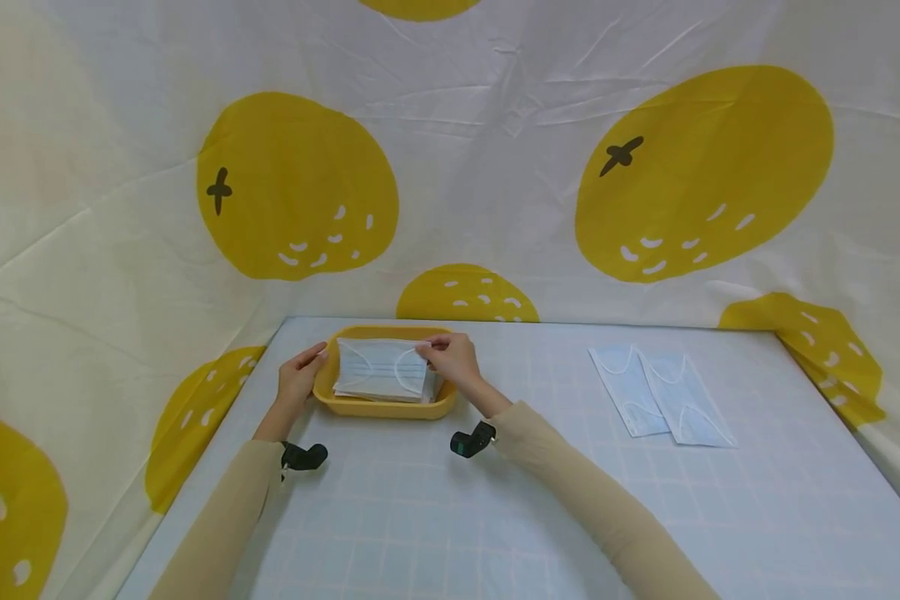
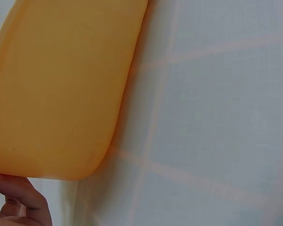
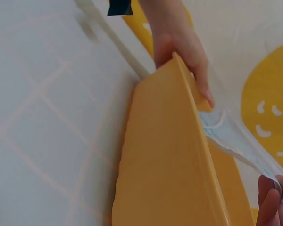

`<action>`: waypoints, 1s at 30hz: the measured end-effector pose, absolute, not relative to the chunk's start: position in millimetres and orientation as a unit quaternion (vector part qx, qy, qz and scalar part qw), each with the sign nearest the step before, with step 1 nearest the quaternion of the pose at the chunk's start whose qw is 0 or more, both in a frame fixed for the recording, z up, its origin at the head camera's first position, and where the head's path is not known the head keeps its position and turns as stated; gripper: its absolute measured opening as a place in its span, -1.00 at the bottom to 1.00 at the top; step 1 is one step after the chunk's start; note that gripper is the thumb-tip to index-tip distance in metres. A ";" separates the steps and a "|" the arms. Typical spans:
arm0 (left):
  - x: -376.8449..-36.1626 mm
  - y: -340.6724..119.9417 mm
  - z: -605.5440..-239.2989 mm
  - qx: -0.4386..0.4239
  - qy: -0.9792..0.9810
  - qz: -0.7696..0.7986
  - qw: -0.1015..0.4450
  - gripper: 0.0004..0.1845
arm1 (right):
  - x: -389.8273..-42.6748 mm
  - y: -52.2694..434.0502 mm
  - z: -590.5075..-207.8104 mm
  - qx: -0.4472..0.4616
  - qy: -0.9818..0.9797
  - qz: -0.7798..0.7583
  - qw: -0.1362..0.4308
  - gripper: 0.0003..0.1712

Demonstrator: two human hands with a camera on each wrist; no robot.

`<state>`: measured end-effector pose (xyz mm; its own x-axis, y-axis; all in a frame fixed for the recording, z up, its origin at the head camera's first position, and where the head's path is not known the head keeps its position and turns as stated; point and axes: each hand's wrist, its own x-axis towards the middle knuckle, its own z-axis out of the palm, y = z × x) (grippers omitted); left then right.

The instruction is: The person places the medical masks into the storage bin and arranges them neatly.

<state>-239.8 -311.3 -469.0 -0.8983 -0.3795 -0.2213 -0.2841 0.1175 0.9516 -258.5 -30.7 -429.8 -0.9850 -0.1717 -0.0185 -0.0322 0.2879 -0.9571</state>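
Note:
A yellow tray (image 1: 375, 407) holding a stack of pale blue face masks (image 1: 382, 371) sits at the far left-centre of the table. My left hand (image 1: 300, 373) holds the tray's left rim, thumb over the edge; that hand (image 3: 184, 52) also shows in the right wrist view, behind the tray (image 3: 170, 160). My right hand (image 1: 450, 357) pinches the top mask at its right end. In the right wrist view this mask (image 3: 236, 141) lifts off the tray toward my fingertips (image 3: 273, 202). The left wrist view shows the tray's outer wall (image 2: 61, 89) and my fingers (image 2: 19, 197) under it.
Two more face masks (image 1: 663, 392) lie flat on the right half of the table. The table has a pale blue grid cloth (image 1: 420, 517). A white curtain with yellow fruit prints (image 1: 300, 187) surrounds the table on the far and side edges.

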 end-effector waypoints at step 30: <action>-239.0 -309.2 -469.8 0.222 -0.761 -0.608 0.040 -0.49 | -267.0 -37.3 -443.6 -0.150 0.882 -0.446 -0.021 -0.82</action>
<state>-239.0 -309.2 -469.8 -0.8979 -0.3873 -0.2093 -0.2893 0.1609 0.9436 -267.0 -37.3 -443.6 -0.9540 -0.2459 0.1716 -0.2840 0.5575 -0.7801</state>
